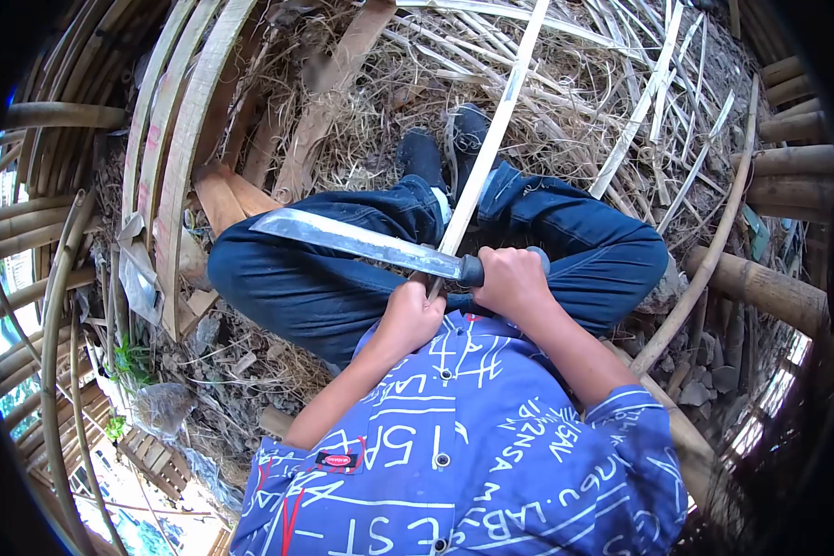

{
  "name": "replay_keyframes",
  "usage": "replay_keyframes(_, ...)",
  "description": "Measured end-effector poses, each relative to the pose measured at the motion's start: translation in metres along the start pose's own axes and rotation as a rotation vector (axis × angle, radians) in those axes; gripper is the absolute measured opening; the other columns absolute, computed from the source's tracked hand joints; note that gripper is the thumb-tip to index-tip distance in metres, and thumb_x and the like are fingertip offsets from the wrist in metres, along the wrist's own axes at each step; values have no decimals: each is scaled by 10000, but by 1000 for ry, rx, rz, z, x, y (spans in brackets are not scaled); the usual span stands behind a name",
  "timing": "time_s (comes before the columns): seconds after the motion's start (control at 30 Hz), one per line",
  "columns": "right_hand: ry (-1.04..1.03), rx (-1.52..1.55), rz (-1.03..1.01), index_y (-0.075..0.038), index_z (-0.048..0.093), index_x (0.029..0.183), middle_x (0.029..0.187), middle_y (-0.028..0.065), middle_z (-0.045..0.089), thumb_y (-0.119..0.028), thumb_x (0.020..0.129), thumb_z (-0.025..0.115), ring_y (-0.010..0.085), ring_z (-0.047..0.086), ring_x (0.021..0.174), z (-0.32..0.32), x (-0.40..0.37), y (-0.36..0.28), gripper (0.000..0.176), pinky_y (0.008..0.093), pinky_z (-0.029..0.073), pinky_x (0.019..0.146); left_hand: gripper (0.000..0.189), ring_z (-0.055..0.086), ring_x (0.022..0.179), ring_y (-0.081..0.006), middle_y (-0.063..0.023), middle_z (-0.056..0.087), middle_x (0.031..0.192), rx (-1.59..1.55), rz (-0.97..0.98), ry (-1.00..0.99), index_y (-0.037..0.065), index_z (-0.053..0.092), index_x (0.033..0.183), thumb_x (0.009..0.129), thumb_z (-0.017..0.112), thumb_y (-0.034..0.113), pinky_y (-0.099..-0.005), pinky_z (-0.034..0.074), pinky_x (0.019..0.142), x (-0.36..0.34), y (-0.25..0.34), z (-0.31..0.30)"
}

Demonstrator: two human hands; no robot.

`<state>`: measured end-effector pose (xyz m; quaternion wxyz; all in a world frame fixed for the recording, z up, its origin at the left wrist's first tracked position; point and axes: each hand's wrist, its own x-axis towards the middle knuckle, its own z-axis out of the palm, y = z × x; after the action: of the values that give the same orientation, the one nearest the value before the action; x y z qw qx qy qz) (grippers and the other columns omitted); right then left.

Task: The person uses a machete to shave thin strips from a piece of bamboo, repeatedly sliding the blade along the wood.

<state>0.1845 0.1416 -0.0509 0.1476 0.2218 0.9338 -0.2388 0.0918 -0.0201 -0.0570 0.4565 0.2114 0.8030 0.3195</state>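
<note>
My right hand (514, 285) is wrapped round the dark handle of a machete (361, 243). Its long, broad blade points left across my lap, with the tip over my left knee. My left hand (414, 321) grips the near end of a long, pale bamboo strip (491, 153) close to my belly. From there the strip runs forward between my shins and past my shoes. The blade's base crosses the strip just ahead of my left hand, apparently touching it. The fingertips of both hands are partly hidden.
Several wide split bamboo lengths (190, 120) lean at the left. Shavings (371, 120) and thin strips (639, 111) litter the ground ahead. Bamboo poles (760, 287) stand close on the right, and more poles (60, 296) line the left. My crossed legs (287, 278) frame the work.
</note>
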Motion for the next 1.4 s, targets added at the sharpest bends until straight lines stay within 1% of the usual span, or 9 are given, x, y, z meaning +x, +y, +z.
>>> replay_keyframes(0.1, -21, -27, 15, -54, 630, 757, 703, 162, 662, -228, 633, 717, 321, 676, 681, -4, 4, 0, 231, 411, 531, 626, 237, 542, 498, -232, -167, 528, 573, 64, 1, -22, -68, 573, 978, 807, 572, 97, -397, 434, 526, 0, 1, -2)
replay_keyframes(0.13, 4, -55, 22, -55, 630, 755, 724, 161, 669, -227, 636, 715, 322, 679, 694, -4, 7, 5, 226, 418, 533, 634, 216, 618, 643, -420, -261, 586, 648, -16, -3, 7, -66, 550, 923, 777, 574, 91, -470, 476, 614, -3, 6, -2)
replay_keyframes(0.5, 116, -206, 340, -52, 681, 848, 850, 173, 686, -266, 694, 685, 346, 681, 822, -43, 78, 78, 264, 439, 539, 774, 194, 609, 656, -432, -249, 585, 661, -36, 50, 3, -48, 521, 912, 773, 579, 74, -479, 464, 607, -13, -6, -2)
replay_keyframes(0.83, 186, -178, 331, -50, 685, 871, 906, 181, 683, -258, 681, 687, 347, 671, 866, -53, 123, 118, 282, 438, 531, 797, 192, 603, 640, -439, -256, 563, 632, -18, 61, 35, -37, 506, 897, 729, 553, 41, -485, 459, 589, -13, -12, -8)
replay_keyframes(0.9, 165, -187, 357, -51, 683, 886, 942, 187, 681, -262, 703, 675, 344, 671, 888, -58, 127, 118, 279, 436, 532, 807, 250, 470, 504, -157, -149, 458, 580, -33, 94, 58, -39, 545, 970, 725, 533, 13, -333, 404, 500, -13, -15, -7)
replay_keyframes(1.13, 206, -194, 455, -34, 683, 954, 1009, 195, 676, -248, 709, 665, 323, 671, 926, -79, 163, 158, 325, 419, 531, 835, 252, 444, 526, -93, -90, 457, 583, -13, 34, 10, -34, 549, 971, 728, 552, 34, -290, 391, 486, -23, -17, -12)
replay_keyframes(1.17, 221, -197, 456, -34, 683, 954, 1009, 195, 676, -248, 709, 665, 323, 671, 926, -85, 164, 158, 325, 419, 531, 835, 252, 444, 526, -93, -90, 457, 583, -11, 48, 14, -34, 549, 971, 728, 552, 34, -290, 391, 486, -21, -13, -14)
replay_keyframes(1.23, 175, -209, 362, -25, 683, 966, 1019, 193, 677, -244, 702, 661, 320, 675, 920, -91, 163, 156, 344, 407, 533, 837, 163, 581, 563, -413, -229, 530, 579, -21, 43, 35, -21, 478, 829, 709, 564, 47, -439, 444, 527, -24, -9, -16)
replay_keyframes(1.4, 236, -100, 636, -43, 689, 986, 1022, 180, 686, -234, 750, 621, 310, 675, 959, -101, 179, 178, 310, 423, 532, 848, 284, 570, 506, -294, -196, 531, 596, -116, 50, 9, -26, 568, 978, 709, 577, 66, -385, 453, 525, -34, -28, -17)
